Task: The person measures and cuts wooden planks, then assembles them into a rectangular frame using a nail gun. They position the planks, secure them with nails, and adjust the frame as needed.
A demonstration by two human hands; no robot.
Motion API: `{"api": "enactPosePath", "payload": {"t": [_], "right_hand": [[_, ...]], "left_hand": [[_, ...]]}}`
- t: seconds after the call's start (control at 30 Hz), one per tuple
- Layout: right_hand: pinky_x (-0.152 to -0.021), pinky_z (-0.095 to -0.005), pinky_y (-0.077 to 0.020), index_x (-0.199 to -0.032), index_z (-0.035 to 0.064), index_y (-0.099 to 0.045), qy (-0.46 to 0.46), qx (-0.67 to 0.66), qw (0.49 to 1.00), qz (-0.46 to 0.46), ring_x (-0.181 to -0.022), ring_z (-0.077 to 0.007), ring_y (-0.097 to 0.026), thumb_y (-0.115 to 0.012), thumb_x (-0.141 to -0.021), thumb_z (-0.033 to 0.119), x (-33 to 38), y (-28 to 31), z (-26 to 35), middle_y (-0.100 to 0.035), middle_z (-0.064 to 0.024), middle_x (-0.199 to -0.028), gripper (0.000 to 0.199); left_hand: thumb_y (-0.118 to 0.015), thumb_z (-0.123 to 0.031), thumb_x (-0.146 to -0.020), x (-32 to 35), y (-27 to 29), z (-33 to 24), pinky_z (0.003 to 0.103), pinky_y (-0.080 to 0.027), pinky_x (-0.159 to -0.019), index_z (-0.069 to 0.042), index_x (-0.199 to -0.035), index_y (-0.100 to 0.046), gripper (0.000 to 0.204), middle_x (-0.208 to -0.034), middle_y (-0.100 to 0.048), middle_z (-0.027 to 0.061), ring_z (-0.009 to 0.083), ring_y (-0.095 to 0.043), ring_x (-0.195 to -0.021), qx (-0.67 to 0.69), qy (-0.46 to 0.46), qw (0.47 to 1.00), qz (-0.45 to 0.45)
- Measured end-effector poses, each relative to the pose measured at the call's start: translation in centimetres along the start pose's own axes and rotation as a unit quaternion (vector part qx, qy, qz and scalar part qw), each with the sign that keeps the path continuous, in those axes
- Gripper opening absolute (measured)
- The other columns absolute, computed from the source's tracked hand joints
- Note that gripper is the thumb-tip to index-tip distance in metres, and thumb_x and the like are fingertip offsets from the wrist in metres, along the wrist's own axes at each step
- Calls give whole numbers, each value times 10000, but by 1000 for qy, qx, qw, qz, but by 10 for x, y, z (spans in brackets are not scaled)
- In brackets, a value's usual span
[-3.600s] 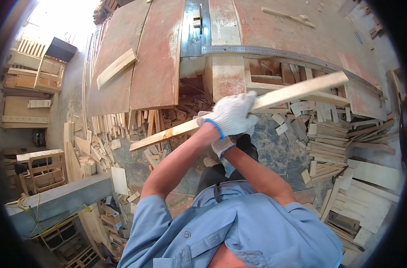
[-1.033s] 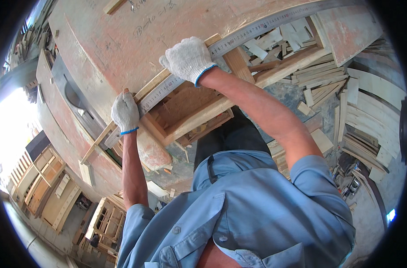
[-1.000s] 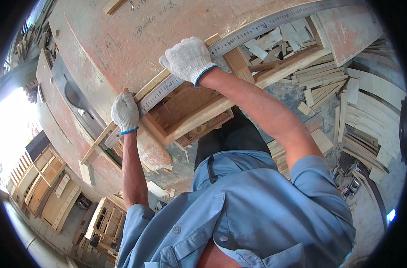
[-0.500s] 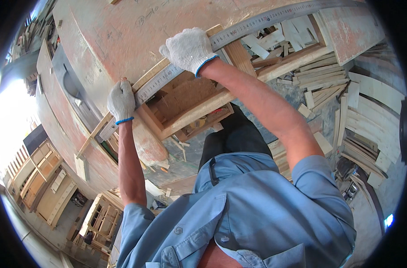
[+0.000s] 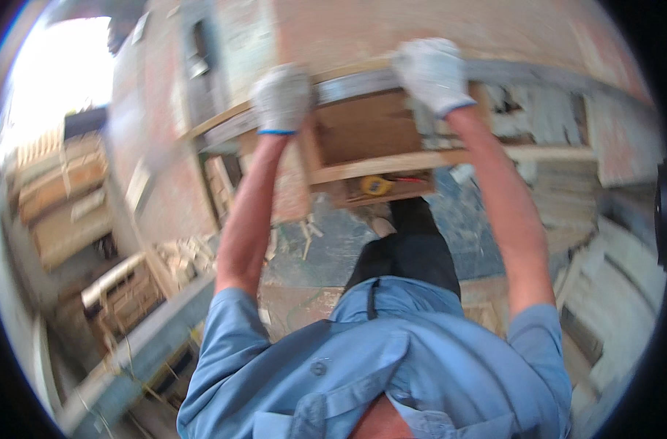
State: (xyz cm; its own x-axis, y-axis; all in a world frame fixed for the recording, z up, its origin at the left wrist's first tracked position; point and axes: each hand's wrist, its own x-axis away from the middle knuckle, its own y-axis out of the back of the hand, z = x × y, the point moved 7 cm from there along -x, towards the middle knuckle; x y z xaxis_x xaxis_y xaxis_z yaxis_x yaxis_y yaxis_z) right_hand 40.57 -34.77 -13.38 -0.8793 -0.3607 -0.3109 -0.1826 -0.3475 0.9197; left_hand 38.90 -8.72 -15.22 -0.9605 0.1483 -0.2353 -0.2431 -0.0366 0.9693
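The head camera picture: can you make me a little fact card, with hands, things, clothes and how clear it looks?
Left hand: white-gloved, curled over the long metal ruler, fingertips hidden
Right hand: white-gloved, curled over the same ruler, farther right
Beside ruler: thin wooden strip, along its far edge
Below ruler: yellow tape measure, it seems, in a small wooden tray
Clothes: blue shirt, dark trousers
Clearness: blurry; ruler markings unreadable

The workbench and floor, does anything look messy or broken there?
Yes, messy: wood scraps lie every which way on the floor, toward the picture's left, instead of stacked. The workbench has a patchy reddish top, as if worn. Blur hides whether anything's broken.
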Motion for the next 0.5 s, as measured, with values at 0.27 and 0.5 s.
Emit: {"api": "enactPosePath", "payload": {"t": [0.27, 0.5], "right_hand": [[-949, -456, -481, -1029, 100, -735, 26, 22, 998, -54, -985, -326, -670, -618, -986, 380, 10, -1, 1, -740, -111, -989, 306], [-911, -437, -514, -1024, 130, -742, 50, 36, 994, -87, -974, -298, -688, -648, -972, 298, 9, -7, -7, -735, -78, -980, 199]], "left_hand": [[-438, -309, -1064, 0, 34, 1, 458, -583, -676, -102, -927, -727, 381, -900, -747, 152, 333, -742, -811, 164, -78, 980, 75], [-684, -309, -869, 27, 35, -10, 451, -483, -781, -112, -820, -685, 202, -801, -644, 76, 296, -631, -773, 164, 1, 976, -144]]}}
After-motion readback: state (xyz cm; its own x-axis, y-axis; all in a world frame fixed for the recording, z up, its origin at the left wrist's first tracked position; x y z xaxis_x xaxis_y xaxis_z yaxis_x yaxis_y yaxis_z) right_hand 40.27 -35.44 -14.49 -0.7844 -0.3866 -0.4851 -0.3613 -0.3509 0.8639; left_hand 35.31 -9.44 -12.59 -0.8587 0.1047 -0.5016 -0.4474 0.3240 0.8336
